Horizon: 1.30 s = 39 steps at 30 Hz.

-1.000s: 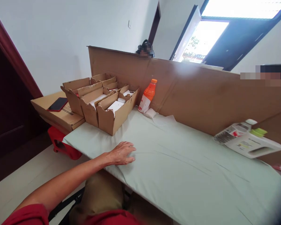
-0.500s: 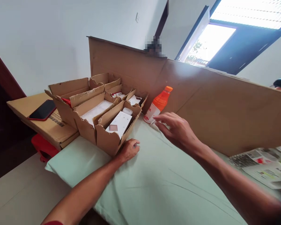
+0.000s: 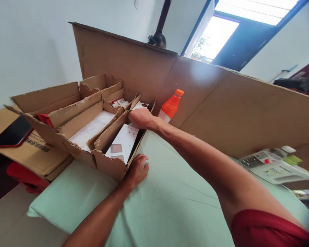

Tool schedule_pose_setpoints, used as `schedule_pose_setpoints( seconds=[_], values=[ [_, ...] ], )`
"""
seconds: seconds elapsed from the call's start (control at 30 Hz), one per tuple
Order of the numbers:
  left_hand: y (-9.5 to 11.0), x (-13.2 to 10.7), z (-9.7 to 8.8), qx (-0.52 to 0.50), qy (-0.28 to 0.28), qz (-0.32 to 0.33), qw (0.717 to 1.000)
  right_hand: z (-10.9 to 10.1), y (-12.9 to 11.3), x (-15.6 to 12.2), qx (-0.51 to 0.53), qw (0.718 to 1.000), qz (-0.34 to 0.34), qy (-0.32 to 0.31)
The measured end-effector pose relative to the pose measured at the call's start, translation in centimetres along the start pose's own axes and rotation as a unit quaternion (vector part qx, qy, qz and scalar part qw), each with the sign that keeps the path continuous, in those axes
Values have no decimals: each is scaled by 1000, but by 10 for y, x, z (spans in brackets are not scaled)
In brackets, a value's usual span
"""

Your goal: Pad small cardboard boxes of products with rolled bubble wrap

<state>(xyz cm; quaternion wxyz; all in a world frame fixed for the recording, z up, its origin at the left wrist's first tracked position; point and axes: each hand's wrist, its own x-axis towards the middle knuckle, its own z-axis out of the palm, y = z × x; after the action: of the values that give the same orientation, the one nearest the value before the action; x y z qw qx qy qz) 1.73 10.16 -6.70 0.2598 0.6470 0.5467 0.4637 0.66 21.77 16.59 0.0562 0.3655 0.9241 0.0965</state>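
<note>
My right hand (image 3: pixel 140 118) reaches down into the front right compartment of a divided cardboard box (image 3: pixel 110 167). Its fingers are hidden behind the hand, at the far end of a white flat box (image 3: pixel 123 142) lying in that compartment. My left hand (image 3: pixel 138 169) rests on the green cloth against the box's near right corner, loosely curled with gaps between the fingers and nothing visible in it. In the neighbouring compartment lies a bubble-wrapped item (image 3: pixel 92 128). A bottle with orange contents and an orange cap (image 3: pixel 171 104) stands behind my right forearm.
A tall cardboard panel (image 3: pixel 203 92) closes off the table's far side, with a person's head (image 3: pixel 159 40) behind it. A dark phone (image 3: pixel 11 132) lies on a closed carton (image 3: pixel 42 154) at left. Flat printed packages (image 3: pixel 275 168) lie at right on the green cloth (image 3: pixel 175 202).
My right hand has moved left from beside the bottle into the front right compartment, covering the white rounded item there. My left hand stays by the box corner. The view has shifted.
</note>
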Motion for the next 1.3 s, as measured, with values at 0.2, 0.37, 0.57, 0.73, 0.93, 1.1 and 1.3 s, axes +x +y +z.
schedule_pose_setpoints(
  seconds=[0.2,0.37,0.57,0.73,0.93,1.1,1.3],
  values=[
    [0,-6,3,23,-10,19,1000,-7,123,-89,350,908,82,216],
    [0,-11,8,62,-12,35,997,78,197,-181,472,793,254,290],
    [2,-13,14,113,-5,40,993,138,207,-204,426,811,288,277],
    [3,-11,16,135,6,41,990,94,174,-142,398,859,200,253],
    [3,-12,19,118,4,42,992,27,112,-18,251,955,50,152],
    [3,-10,21,106,-3,21,994,8,86,50,85,993,-43,-66],
    [5,-7,19,95,-19,13,995,7,63,66,52,989,-65,-125]
  ],
)
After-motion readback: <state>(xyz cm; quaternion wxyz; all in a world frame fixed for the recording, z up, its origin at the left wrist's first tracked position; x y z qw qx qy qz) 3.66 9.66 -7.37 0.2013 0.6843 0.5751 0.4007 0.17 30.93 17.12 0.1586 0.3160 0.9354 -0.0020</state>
